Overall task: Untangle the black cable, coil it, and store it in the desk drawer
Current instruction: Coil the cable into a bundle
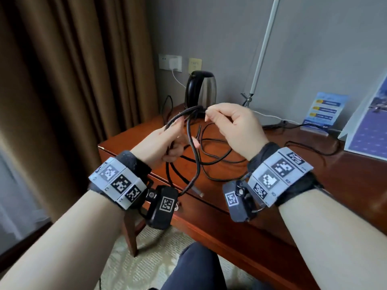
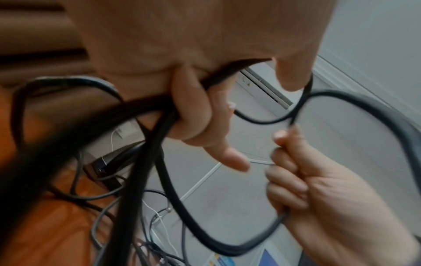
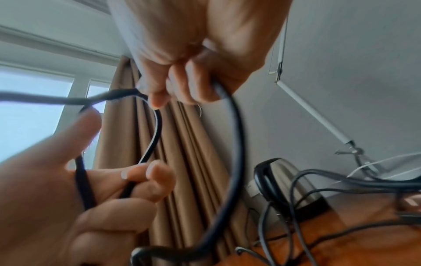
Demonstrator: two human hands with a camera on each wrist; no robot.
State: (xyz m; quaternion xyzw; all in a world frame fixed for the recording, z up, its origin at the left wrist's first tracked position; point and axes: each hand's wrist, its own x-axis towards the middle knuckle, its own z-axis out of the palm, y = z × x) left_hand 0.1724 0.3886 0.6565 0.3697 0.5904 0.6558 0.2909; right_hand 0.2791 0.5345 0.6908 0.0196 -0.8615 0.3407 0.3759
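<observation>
The cable (image 1: 193, 151) is plain black, and so are the thinner leads lying on the counter (image 1: 261, 185), whose wood is a glossy reddish brown. Behind the counter hangs a tan-brown curtain (image 1: 73, 70) against a pale grey wall (image 1: 314, 49). The kettle (image 1: 200, 88) at the counter's back is brushed silver with a black handle and lid. Each wristband (image 1: 117, 182) is grey, patterned with black-and-white square codes. A blue leaflet (image 1: 323, 110) bears yellow stripes.

Bare forearms, grey wristbands (image 1: 278, 174) with black-and-white square markers, black wrist cameras (image 1: 162, 206), dark trousers (image 1: 199, 268)
</observation>
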